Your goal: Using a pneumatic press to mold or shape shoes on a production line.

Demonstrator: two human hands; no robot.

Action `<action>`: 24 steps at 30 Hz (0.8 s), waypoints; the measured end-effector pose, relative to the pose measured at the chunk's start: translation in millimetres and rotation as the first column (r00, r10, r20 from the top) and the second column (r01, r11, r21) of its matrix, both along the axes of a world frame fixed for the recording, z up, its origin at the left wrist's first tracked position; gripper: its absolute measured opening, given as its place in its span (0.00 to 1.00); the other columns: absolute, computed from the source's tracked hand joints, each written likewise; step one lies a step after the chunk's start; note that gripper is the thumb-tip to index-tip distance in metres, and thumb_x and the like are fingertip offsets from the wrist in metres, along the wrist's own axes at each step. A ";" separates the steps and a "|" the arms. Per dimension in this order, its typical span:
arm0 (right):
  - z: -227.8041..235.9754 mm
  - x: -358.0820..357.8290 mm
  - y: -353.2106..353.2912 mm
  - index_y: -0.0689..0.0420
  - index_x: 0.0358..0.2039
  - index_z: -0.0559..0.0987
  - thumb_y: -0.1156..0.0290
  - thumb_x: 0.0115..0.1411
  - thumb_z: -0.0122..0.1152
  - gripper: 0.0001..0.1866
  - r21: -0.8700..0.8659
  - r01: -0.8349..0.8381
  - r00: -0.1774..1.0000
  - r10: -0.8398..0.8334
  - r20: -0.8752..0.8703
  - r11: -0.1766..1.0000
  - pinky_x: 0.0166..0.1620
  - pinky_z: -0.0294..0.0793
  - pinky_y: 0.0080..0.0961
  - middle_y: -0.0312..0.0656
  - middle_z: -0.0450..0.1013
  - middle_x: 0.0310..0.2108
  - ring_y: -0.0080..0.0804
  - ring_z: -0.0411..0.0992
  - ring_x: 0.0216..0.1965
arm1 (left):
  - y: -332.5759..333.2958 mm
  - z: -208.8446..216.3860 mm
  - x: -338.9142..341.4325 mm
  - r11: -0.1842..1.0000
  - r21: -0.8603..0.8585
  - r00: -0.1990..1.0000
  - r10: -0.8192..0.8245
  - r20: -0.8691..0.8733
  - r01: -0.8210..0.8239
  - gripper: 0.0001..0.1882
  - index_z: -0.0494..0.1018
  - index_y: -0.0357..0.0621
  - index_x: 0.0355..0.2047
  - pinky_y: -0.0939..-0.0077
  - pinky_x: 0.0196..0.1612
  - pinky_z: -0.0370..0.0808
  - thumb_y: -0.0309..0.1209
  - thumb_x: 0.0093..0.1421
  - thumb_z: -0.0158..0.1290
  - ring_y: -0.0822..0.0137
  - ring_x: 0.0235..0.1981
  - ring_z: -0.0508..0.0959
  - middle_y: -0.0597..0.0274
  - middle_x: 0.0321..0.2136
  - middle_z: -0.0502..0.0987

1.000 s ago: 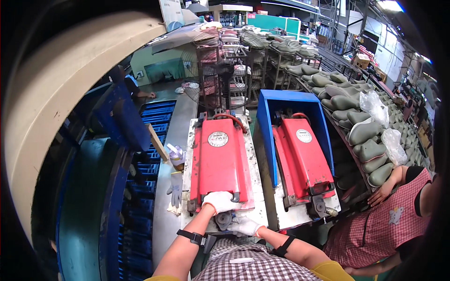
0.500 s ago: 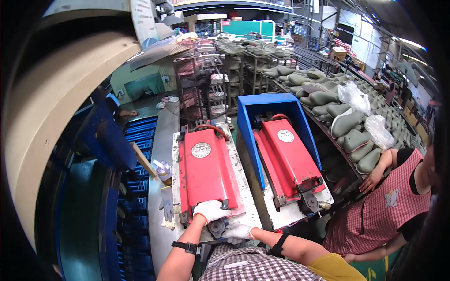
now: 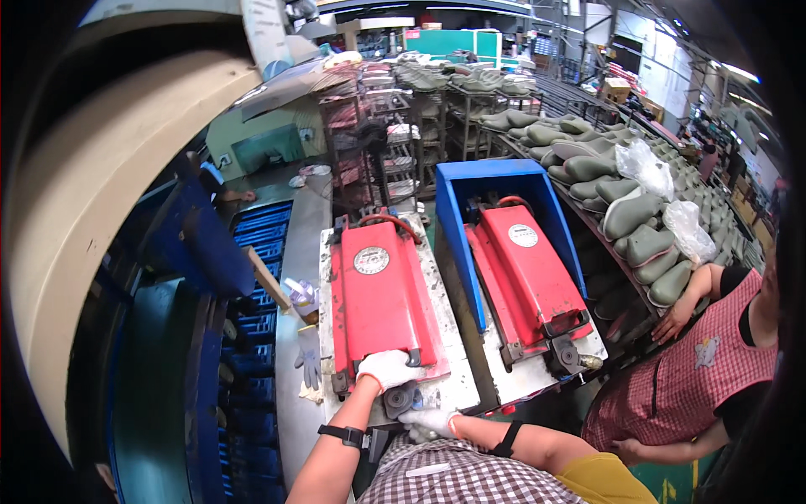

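Note:
In front of me a red metal machine cover (image 3: 382, 290) lies on a pale, stained base plate. My left hand (image 3: 388, 370), in a white glove, is closed over the black handle (image 3: 413, 358) at the cover's near end. Just below it, a round black metal part (image 3: 399, 401) juts from the base's front edge. My right hand (image 3: 430, 422), also gloved in white, is at the right side of this part with its fingers curled; what they hold is hidden beneath the hand. To the right, a second red machine cover (image 3: 529, 269) stands inside a blue metal guard (image 3: 491, 170).
A person in a red checked apron (image 3: 651, 378) stands close at my right, a hand by the rack of grey-green shoes (image 3: 625, 216). On the left are a grey work glove (image 3: 308, 357), a spray bottle (image 3: 302, 294) and a blue roller conveyor (image 3: 259, 244). Shoe racks (image 3: 403, 126) stand behind.
My view has shifted slightly, so the scene sits a little farther right in the picture. Both hands keep their places on the near machine.

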State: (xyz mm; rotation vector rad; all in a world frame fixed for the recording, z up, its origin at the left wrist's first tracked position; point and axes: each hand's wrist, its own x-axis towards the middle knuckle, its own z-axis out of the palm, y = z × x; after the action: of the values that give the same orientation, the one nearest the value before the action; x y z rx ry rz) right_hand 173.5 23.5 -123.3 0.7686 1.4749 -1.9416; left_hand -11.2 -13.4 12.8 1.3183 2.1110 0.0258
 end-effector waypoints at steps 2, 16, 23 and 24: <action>-9.6 0.4 -13.5 0.55 0.45 0.79 0.40 0.67 0.61 0.28 -0.068 -0.018 0.999 0.020 0.028 0.998 0.30 0.75 0.27 0.40 0.79 0.27 0.29 0.75 0.26 | -0.5 2.3 1.6 0.999 0.032 1.000 0.002 0.023 -0.003 0.39 0.85 0.44 0.44 0.55 0.53 0.78 0.68 0.56 0.53 0.49 0.48 0.85 0.45 0.46 0.85; 74.8 -30.9 -18.2 0.59 0.52 0.82 0.34 0.71 0.48 0.37 0.282 -0.473 0.880 0.465 0.099 0.835 0.34 0.79 0.32 0.47 0.83 0.32 0.33 0.79 0.30 | -6.5 -4.3 3.4 0.978 0.207 0.997 0.016 -0.070 -0.001 0.28 0.84 0.49 0.41 0.52 0.49 0.80 0.59 0.61 0.53 0.48 0.44 0.85 0.49 0.41 0.85; 69.6 5.9 18.9 0.54 0.60 0.79 0.46 0.73 0.54 0.27 0.277 -0.046 0.944 0.133 -0.303 0.960 0.35 0.80 0.27 0.41 0.82 0.35 0.28 0.79 0.31 | -13.6 45.5 1.1 0.954 0.300 0.995 0.054 -0.079 -0.028 0.24 0.83 0.49 0.38 0.53 0.47 0.80 0.56 0.59 0.55 0.48 0.42 0.85 0.49 0.39 0.85; 60.7 9.1 21.0 0.53 0.59 0.79 0.46 0.74 0.54 0.26 0.265 0.039 0.945 0.050 -0.323 0.964 0.36 0.79 0.25 0.39 0.81 0.35 0.26 0.78 0.31 | -14.9 47.2 0.8 0.939 0.344 0.990 0.067 -0.124 -0.020 0.25 0.83 0.48 0.38 0.53 0.47 0.80 0.57 0.59 0.55 0.48 0.41 0.85 0.49 0.38 0.85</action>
State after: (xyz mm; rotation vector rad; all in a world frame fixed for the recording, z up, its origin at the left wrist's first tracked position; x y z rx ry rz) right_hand 182.6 44.5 -62.5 0.5686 1.9679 -1.9575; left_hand -10.4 -28.3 60.0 1.5067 2.3260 0.3479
